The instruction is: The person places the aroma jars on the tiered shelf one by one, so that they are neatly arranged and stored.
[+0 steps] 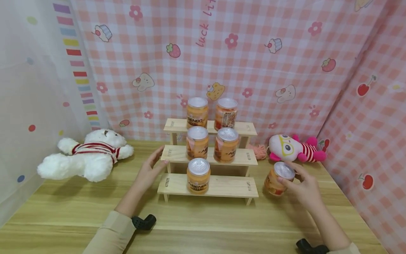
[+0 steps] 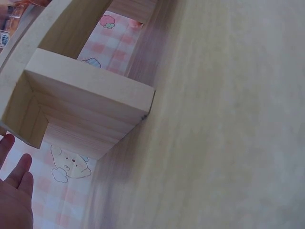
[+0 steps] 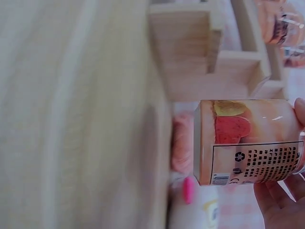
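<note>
A three-step wooden stand [image 1: 228, 185] is in the middle of the table. My right hand [image 1: 306, 188] grips an orange can [image 1: 275, 180] with a silvery lid near its top, just right of the stand; the right wrist view shows the label of this can [image 3: 248, 152] above the table. My left hand [image 1: 150, 169] touches or nearly touches the left end of the middle step, fingers fairly straight. On the bottom step one can [image 1: 198, 178] stands at the left. Two cans [image 1: 197, 144] are on the middle step and two more [image 1: 197, 113] on the top one.
At the left lies a white plush bear [image 1: 95, 151] in a striped top. A pink plush toy [image 1: 295, 148] with yellow glasses lies back right, beside a salmon-coloured fuzzy thing [image 1: 259, 151]. Checked cloth [image 1: 241, 70] hangs behind and at the right.
</note>
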Tool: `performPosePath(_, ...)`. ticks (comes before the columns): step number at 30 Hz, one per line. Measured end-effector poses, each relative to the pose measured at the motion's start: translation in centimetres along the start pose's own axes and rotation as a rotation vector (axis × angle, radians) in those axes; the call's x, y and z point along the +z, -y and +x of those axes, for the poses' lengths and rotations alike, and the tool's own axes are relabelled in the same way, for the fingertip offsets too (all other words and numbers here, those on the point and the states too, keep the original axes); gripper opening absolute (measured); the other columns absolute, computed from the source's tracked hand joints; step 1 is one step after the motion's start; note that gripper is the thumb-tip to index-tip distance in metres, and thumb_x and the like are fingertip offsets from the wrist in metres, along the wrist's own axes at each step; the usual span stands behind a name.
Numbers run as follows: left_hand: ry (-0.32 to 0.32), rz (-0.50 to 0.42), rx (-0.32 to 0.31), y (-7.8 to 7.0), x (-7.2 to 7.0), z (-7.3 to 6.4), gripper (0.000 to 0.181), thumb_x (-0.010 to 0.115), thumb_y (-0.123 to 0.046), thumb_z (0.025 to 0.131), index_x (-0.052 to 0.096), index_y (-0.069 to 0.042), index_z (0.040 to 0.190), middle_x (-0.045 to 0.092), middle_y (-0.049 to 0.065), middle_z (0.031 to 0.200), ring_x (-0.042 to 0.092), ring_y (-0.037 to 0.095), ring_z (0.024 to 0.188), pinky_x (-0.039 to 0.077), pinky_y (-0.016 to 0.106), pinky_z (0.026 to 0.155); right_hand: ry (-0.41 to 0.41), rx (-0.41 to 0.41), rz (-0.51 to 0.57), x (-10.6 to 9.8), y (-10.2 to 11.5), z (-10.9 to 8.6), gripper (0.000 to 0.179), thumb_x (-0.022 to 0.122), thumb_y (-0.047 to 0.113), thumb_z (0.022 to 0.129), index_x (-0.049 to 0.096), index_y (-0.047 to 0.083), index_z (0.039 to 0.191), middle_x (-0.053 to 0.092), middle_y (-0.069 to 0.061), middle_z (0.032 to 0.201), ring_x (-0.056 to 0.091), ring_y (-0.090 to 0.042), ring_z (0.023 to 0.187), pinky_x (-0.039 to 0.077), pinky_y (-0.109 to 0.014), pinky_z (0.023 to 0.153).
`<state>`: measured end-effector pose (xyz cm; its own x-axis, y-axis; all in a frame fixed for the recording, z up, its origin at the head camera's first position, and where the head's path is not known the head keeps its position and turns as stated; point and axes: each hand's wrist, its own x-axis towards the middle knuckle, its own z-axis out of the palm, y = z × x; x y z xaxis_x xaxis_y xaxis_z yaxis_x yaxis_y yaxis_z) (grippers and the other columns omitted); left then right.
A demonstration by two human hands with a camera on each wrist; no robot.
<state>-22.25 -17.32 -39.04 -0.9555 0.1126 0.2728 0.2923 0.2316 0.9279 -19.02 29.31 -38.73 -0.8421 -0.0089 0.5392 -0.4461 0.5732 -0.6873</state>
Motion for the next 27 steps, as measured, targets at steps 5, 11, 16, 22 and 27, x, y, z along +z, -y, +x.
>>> performPosePath(5,0.000,-0.004,-0.001,0.0,0.0,0.0,0.059,0.057,-0.019,0.098,0.032,-0.007,0.149,0.036,0.021,0.147,0.027,0.037,0.137,0.022,0.054,0.110,-0.009,-0.020,0.017,0.0,2.1,0.2,0.055,0.078,-0.004,0.076,0.059,-0.002,0.127,0.059,-0.012,0.118,0.054,0.002,0.099,0.041,-0.009,0.084)
performPosePath(11,0.004,0.011,-0.009,0.0,0.0,0.0,0.059,0.056,-0.021,0.098,0.031,-0.007,0.150,0.035,0.021,0.148,0.025,0.037,0.138,0.022,0.054,0.110,0.023,-0.009,0.050,0.6,4.7,0.2,0.058,0.079,-0.001,0.076,0.059,0.002,0.130,0.059,-0.015,0.124,0.054,0.000,0.101,0.043,-0.010,0.084)
performPosePath(16,0.005,0.011,-0.016,0.0,0.0,0.0,0.059,0.056,-0.023,0.098,0.031,-0.007,0.150,0.034,0.020,0.148,0.025,0.036,0.138,0.022,0.053,0.110,0.050,-0.024,0.099,1.5,6.3,0.2,0.057,0.080,-0.001,0.075,0.060,0.001,0.128,0.056,-0.015,0.129,0.053,0.000,0.107,0.043,-0.011,0.085)
performPosePath(22,0.006,0.009,-0.014,0.0,0.0,0.0,0.059,0.056,-0.021,0.098,0.031,-0.007,0.150,0.035,0.020,0.148,0.025,0.037,0.138,0.022,0.053,0.110,0.084,-0.041,0.157,3.1,7.7,0.2,0.056,0.080,-0.002,0.074,0.060,0.000,0.127,0.059,-0.014,0.125,0.054,-0.002,0.106,0.043,-0.013,0.088)
performPosePath(27,0.005,0.010,-0.016,-0.1,0.0,-0.1,0.059,0.057,-0.021,0.098,0.031,-0.008,0.150,0.035,0.020,0.148,0.025,0.038,0.138,0.022,0.053,0.110,0.106,-0.051,0.206,4.5,8.6,0.3,0.056,0.081,-0.003,0.073,0.060,-0.003,0.125,0.059,-0.015,0.124,0.055,-0.005,0.105,0.043,-0.014,0.089)
